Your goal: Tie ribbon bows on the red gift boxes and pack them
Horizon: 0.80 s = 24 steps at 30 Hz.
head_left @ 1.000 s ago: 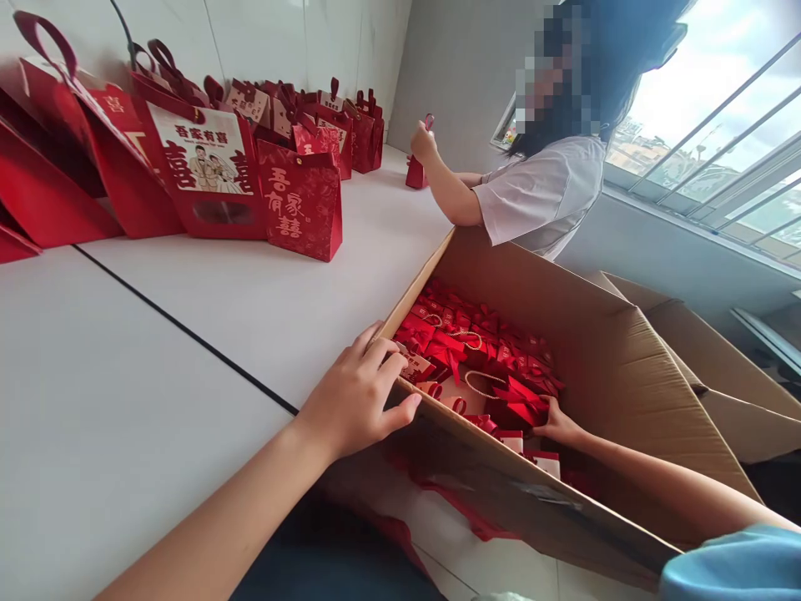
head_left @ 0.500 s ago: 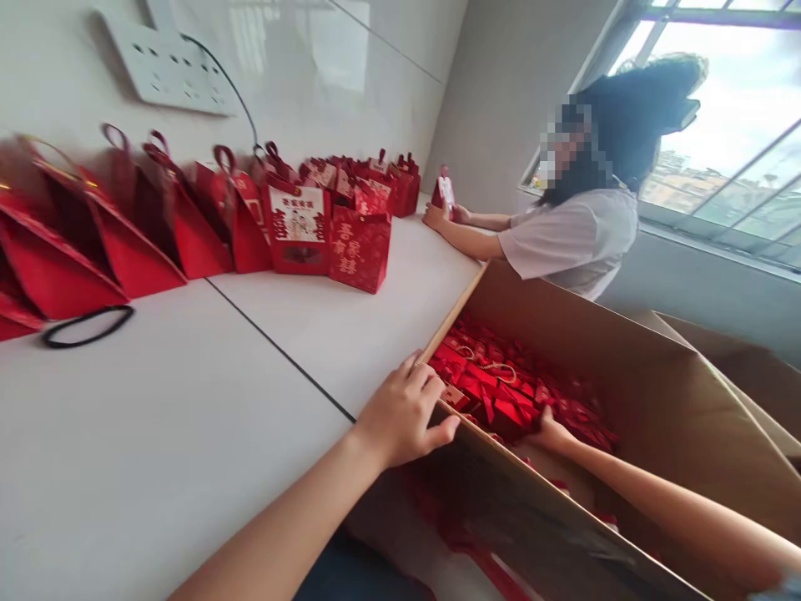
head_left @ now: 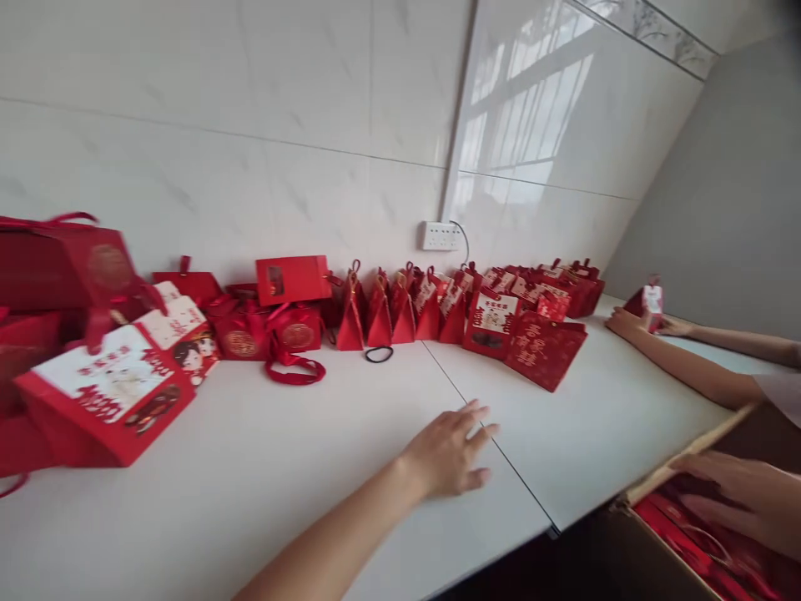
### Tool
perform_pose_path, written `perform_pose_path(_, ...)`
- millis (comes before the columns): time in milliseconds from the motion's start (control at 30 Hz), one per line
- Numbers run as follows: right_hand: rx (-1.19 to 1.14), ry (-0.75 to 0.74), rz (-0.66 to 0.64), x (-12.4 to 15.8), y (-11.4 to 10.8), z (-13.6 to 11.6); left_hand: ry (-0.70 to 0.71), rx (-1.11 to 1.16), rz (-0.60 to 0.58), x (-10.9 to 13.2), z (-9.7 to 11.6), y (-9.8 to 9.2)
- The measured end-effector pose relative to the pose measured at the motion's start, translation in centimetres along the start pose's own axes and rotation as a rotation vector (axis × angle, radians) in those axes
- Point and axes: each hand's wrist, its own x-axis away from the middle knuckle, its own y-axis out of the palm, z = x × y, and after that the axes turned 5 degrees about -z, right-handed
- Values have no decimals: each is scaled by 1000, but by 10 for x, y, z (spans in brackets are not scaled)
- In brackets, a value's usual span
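Head view: left hand [head_left: 447, 455], fingers spread, empty, over white table [head_left: 300, 467]; right hand [head_left: 744, 501], grip impossible to tell, across carton [head_left: 647, 484], hiding some red packages [head_left: 672, 534] inside. Windowed bag [head_left: 493, 322] on table, large red 喜 legible; tilted red bag [head_left: 544, 351] beside it, gold lettering blurred. Also: black band [head_left: 379, 355]; co-worker's hand [head_left: 622, 321] at small bag [head_left: 652, 307].

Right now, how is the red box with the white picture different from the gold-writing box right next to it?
The picture box has a white panel on its front; the gold-writing box has a red front with gold letters. The picture box shows a dark window low down; the gold-writing box shows none. Both are red and sit on the white table.
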Motion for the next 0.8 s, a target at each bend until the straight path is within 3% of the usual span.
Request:
perform_pose_path(67, 3, -122, -271, -45, 31, -43, -88, -31, 152, 45, -25, -19)
perform_pose_path(100, -20, -198, -345, -64, 53, -73, -153, -41, 250, 67, -35, -28)
perform_pose_path(200, -82, -438, -592, -97, 133, -170, -305, -157, 506, 122, -51, -54)
perform_pose_path(267, -151, -562, -576, -101, 187, -223, -390, -275, 633, 148, -59, -71)
perform_pose_path(333, -250, -617, -534, -98, 231, -255, -494, -381, 751, 169, -68, -87)
perform_pose_path(400, -350, -574, -479, -94, 261, -267, -638, -510, 952, 186, -76, -105)
perform_pose_path(467, -404, -516, -462, -90, 277, -266, -802, -669, 1227, 203, -82, -122)
perform_pose_path(533, -412, -496, -497, -86, 282, -259, -956, -762, 1499, 219, -86, -135)
perform_pose_path(600, -402, -494, -555, -84, 280, -252, -1072, -708, 1662, 232, -90, -141)
perform_pose_path(667, -391, -492, -601, -82, 276, -250, -1149, -606, 1720, 241, -95, -142)
perform_pose_path(800, -380, -505, -660, -79, 273, -253, -1188, -558, 1650, 245, -101, -138)
